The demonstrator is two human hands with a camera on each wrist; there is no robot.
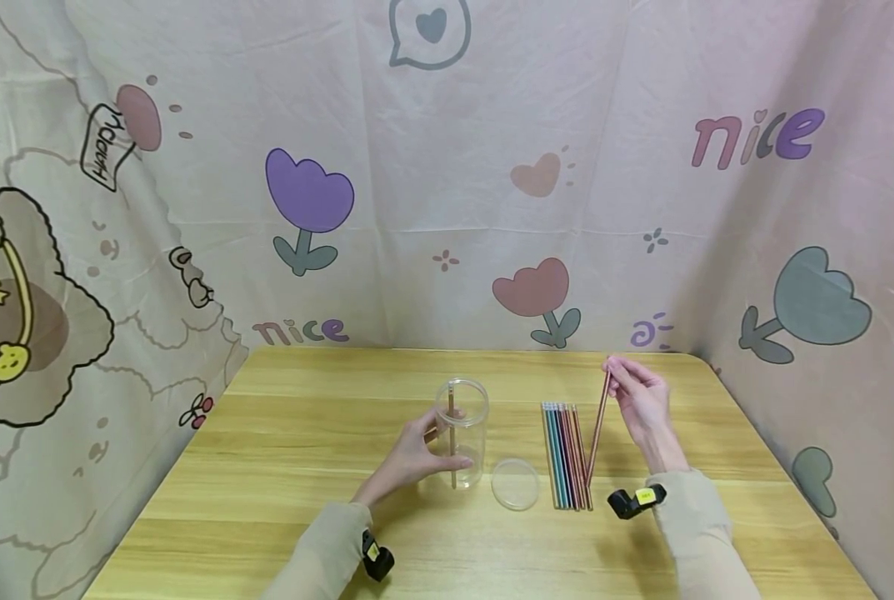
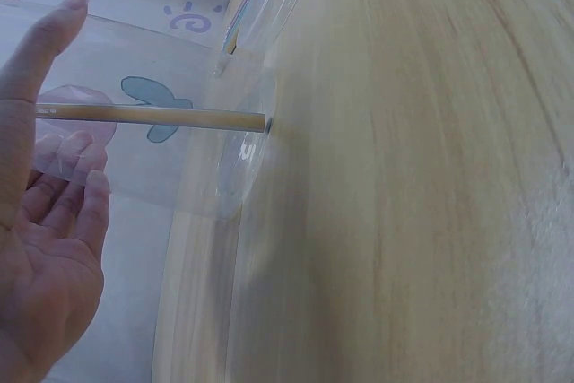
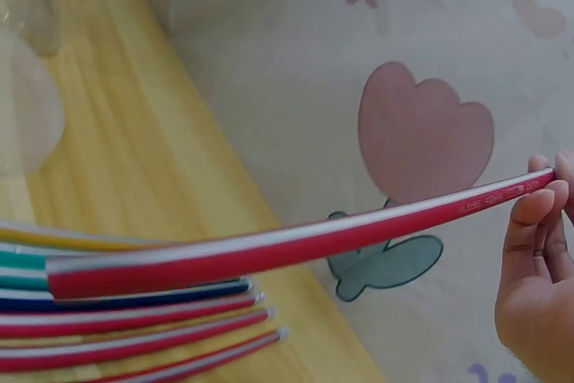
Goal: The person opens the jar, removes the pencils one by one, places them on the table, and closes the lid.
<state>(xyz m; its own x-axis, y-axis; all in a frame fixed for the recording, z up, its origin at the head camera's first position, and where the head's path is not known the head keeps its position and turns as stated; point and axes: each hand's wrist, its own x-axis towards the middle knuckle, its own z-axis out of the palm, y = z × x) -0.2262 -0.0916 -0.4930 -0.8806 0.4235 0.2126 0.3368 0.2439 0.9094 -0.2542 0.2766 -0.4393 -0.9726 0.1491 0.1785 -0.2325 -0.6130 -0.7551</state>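
A clear plastic jar (image 1: 473, 446) stands upright and uncapped on the table, and my left hand (image 1: 412, 454) grips it from the left, thumb in front and fingers behind. Inside leans a single gold-brown pencil (image 2: 179, 117). Up at the right, my right hand (image 1: 643, 404) pinches a red pencil (image 3: 296, 241) by its upper end. That pencil slants down toward a row of coloured pencils (image 1: 562, 458) lying side by side; whether its lower tip touches them I cannot tell. Between jar and row lies a round clear lid (image 1: 516, 485).
The wooden table (image 1: 282, 467) ends at a patterned cloth (image 1: 432, 167) hung behind it and along both sides. The lid sits close to the jar's right side, with the pencil row just beyond it.
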